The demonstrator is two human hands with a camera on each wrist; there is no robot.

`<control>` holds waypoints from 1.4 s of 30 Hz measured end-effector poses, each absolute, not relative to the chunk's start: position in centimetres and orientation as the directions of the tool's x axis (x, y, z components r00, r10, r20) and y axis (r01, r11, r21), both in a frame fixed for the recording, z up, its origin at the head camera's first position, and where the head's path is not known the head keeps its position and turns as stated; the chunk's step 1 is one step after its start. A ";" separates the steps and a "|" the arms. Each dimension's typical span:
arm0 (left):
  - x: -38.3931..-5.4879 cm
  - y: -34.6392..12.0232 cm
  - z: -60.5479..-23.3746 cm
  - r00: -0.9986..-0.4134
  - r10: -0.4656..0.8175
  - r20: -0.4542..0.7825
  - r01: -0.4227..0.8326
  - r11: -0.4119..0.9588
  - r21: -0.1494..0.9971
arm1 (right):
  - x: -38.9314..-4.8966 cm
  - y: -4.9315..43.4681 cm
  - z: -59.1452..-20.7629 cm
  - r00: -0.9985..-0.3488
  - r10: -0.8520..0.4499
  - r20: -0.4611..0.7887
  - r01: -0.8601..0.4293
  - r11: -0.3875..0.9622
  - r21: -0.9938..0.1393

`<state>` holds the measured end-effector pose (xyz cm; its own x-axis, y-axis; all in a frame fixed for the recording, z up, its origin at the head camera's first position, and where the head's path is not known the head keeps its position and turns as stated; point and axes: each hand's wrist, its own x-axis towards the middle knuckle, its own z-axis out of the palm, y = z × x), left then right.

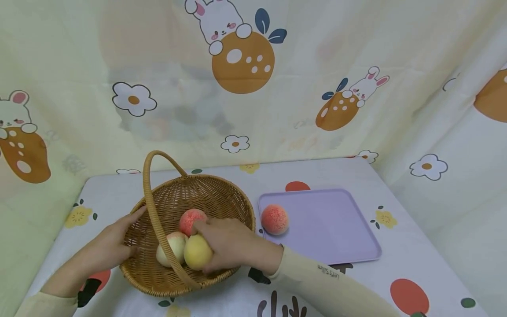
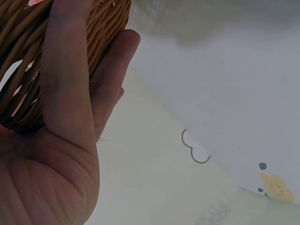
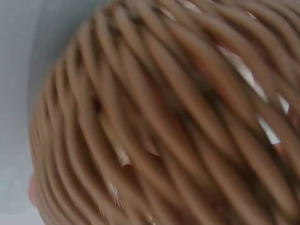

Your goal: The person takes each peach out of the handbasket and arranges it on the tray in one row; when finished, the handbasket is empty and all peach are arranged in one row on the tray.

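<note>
A brown wicker basket (image 1: 233, 198) with a tall arched handle (image 1: 152, 207) stands on the left part of the table. My left hand (image 1: 108, 244) grips its left side; in the left wrist view, fingers lie along the outer weave (image 2: 108, 37). Reaching over the right rim, my right hand (image 1: 231, 242) holds a yellow round fruit (image 1: 197, 253) inside the basket. Beside that fruit lie a pale peach (image 1: 168, 253), partly behind the handle, and a red peach (image 1: 192, 220). The right wrist view shows only blurred wicker (image 3: 154, 103) up close, with that hand hidden.
A flat lilac tray (image 1: 325, 224) lies right of the basket, with another red peach (image 1: 275, 219) at its left edge. A patterned cloth covers the table (image 1: 396, 251). Behind it hangs a printed curtain (image 1: 170, 127).
</note>
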<state>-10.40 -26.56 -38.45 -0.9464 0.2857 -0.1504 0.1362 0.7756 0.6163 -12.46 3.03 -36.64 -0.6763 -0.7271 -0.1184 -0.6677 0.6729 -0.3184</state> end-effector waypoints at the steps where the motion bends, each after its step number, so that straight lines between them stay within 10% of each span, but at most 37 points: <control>1: -10.4 -26.6 -38.4 -0.947 0.285 -0.151 0.135 0.776 0.616 | -12.7 3.4 -36.2 -0.678 -0.730 -0.088 -0.669 0.662 -0.338; 15: -10.6 -26.6 -38.3 -0.944 0.291 -0.156 0.132 0.765 0.631 | -15.3 11.2 -33.4 -0.720 -0.658 0.222 -0.529 0.313 -0.789; 42: -10.6 -26.6 -38.3 -0.945 0.284 -0.162 0.124 0.770 0.626 | -17.3 25.2 -37.0 -0.906 -0.356 0.228 -0.398 0.536 -0.744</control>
